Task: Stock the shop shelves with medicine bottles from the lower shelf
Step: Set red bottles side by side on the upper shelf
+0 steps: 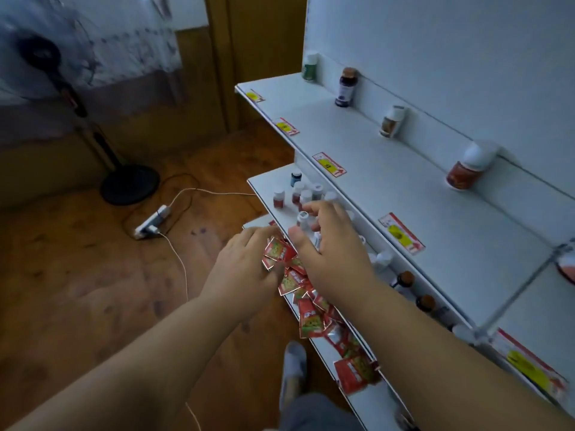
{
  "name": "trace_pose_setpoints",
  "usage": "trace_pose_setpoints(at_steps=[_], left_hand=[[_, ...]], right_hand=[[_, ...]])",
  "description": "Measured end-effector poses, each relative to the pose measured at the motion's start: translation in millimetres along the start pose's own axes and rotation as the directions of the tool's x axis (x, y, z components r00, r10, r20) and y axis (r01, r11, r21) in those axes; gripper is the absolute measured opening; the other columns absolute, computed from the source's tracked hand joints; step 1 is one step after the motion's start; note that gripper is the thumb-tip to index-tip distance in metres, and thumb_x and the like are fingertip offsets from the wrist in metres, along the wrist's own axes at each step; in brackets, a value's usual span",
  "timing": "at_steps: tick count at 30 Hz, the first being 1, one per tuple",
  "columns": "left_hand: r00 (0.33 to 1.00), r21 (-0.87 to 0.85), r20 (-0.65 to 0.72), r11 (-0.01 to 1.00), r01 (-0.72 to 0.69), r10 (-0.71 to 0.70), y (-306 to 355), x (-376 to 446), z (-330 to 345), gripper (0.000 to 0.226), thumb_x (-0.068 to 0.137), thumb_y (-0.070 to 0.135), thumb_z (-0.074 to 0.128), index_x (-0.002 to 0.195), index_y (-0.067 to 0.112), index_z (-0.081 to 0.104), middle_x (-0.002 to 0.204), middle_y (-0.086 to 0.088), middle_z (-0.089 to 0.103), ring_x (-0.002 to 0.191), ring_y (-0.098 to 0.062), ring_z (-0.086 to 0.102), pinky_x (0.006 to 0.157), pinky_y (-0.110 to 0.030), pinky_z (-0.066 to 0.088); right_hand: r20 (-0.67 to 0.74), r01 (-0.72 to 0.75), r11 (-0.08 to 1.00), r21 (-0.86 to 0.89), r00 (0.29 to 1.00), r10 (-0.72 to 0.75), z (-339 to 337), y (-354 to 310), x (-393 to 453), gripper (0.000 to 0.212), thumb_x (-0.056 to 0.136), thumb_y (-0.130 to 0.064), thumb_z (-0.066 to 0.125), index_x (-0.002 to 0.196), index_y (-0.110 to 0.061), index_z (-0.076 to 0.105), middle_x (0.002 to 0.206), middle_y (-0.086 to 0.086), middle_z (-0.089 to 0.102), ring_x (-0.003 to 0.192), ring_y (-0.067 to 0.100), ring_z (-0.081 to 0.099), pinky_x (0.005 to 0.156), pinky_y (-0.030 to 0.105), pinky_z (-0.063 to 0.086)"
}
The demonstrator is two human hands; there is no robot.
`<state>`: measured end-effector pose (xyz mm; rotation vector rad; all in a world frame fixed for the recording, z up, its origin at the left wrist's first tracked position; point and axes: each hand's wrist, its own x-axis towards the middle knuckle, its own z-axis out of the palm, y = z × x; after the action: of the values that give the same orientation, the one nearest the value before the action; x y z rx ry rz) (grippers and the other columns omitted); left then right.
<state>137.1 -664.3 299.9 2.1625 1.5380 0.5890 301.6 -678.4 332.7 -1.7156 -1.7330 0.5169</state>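
The medicine bottles [295,194] look like small, light plastic pots with screw caps: stiff enough to squeeze firmly and unlikely to break if dropped, but smooth-sided and easy to tip, since they stand crowded together. The safest hold is probably round the body just under the cap, thumb on one side and fingers on the other; several could be gathered at once.

They stand in a loose cluster on the lower shelf [264,188], mostly white-capped with red or dark labels, one with a blue cap at the far end. More bottles, some brown with dark caps, run along the back of the same shelf under the edge of the upper shelf [389,181].

The right hand [329,244] reaches over the cluster, fingers curled round a white-capped bottle [302,218], thumb apart from it on the near side. The left hand [249,265] rests with loosely spread fingers on a heap of red sachets [298,281] lying just beside the bottles. The upper shelf carries a few spaced bottles against the back wall.
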Motion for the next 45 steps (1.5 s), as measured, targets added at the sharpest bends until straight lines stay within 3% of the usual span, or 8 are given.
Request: trace_pose_setpoints(at_steps=[7,14,22,26,34,37,40,45], left_hand=[[0.984,0.017,0.091,0.988,0.152,-0.153,-74,109,0,0.057,0.092,0.039,0.061,0.144,0.027,0.042,0.142,0.006,0.047,0.129,-0.015,0.046,0.106,-0.04,0.043],[0.969,0.039,0.223,0.994,0.102,-0.108,-165,213,-7,0.058,0.093,0.04,0.058,0.146,0.029,0.037,0.143,0.004,0.046,0.13,-0.017,0.045,0.108,-0.041,0.041],[0.909,-0.052,0.413,0.998,-0.04,0.058,-280,336,20,0.061,0.091,0.041,0.058,0.147,0.028,0.036,0.143,0.005,0.047,0.13,-0.014,0.044,0.107,-0.036,0.041],[0.893,-0.092,0.445,0.995,-0.037,0.074,-329,378,71,0.06,0.09,0.04,0.058,0.146,0.026,0.039,0.142,0.004,0.049,0.129,-0.016,0.047,0.104,-0.037,0.045],[0.912,-0.25,0.399,0.968,0.011,0.093,-395,421,195,0.06,0.089,0.036,0.066,0.143,0.027,0.041,0.14,0.005,0.051,0.127,-0.015,0.049,0.098,-0.041,0.049],[0.923,-0.274,0.372,0.962,0.002,0.104,-408,431,233,0.059,0.09,0.038,0.065,0.143,0.029,0.04,0.14,0.007,0.05,0.126,-0.012,0.048,0.098,-0.036,0.049],[0.93,-0.294,0.349,0.956,-0.007,0.114,-421,435,263,0.059,0.091,0.038,0.064,0.144,0.03,0.04,0.14,0.008,0.05,0.126,-0.01,0.048,0.096,-0.031,0.045],[0.932,-0.374,0.353,0.926,0.056,0.086,-428,425,270,0.057,0.091,0.048,0.057,0.143,0.03,0.042,0.137,0.009,0.051,0.12,-0.007,0.049,0.098,-0.034,0.047]], right_hand=[[0.071,-0.066,0.993,0.099,0.996,0.059,82,42,133,0.04,0.098,-0.041,0.053,0.132,-0.023,0.045,0.134,-0.001,0.045,0.113,0.009,0.049,0.091,0.029,0.049],[0.099,-0.248,0.967,0.056,0.965,0.242,179,63,238,0.04,0.097,-0.041,0.054,0.133,-0.023,0.046,0.136,0.002,0.044,0.12,0.014,0.048,0.091,0.028,0.044],[-0.115,-0.55,0.823,0.141,0.817,0.566,287,85,310,0.049,0.093,-0.033,0.065,0.136,-0.03,0.043,0.138,-0.001,0.047,0.124,0.013,0.049,0.076,0.003,0.033],[-0.18,-0.632,0.772,0.059,0.754,0.631,338,134,340,0.058,0.093,-0.035,0.065,0.144,-0.029,0.036,0.146,0.003,0.043,0.13,0.017,0.046,0.081,0.008,0.032],[-0.283,-0.633,0.774,-0.02,0.746,0.603,433,248,385,0.072,0.094,-0.031,0.065,0.153,-0.032,0.023,0.159,0.005,0.024,0.138,0.015,0.037,0.098,0.017,0.034],[-0.382,-0.582,0.812,0.028,0.745,0.547,455,275,389,0.066,0.093,-0.023,0.068,0.148,-0.025,0.032,0.151,0.008,0.031,0.111,-0.011,0.035,0.083,-0.005,0.03],[-0.528,-0.486,0.872,0.052,0.728,0.438,470,303,396,0.061,0.089,-0.015,0.071,0.143,-0.017,0.041,0.14,0.014,0.04,0.105,-0.006,0.037,0.083,-0.007,0.031],[-0.502,-0.43,0.803,0.412,0.628,0.594,461,297,387,0.054,0.092,-0.017,0.067,0.137,-0.03,0.041,0.132,-0.005,0.052,0.105,0.0,0.058,0.087,0.004,0.045]])
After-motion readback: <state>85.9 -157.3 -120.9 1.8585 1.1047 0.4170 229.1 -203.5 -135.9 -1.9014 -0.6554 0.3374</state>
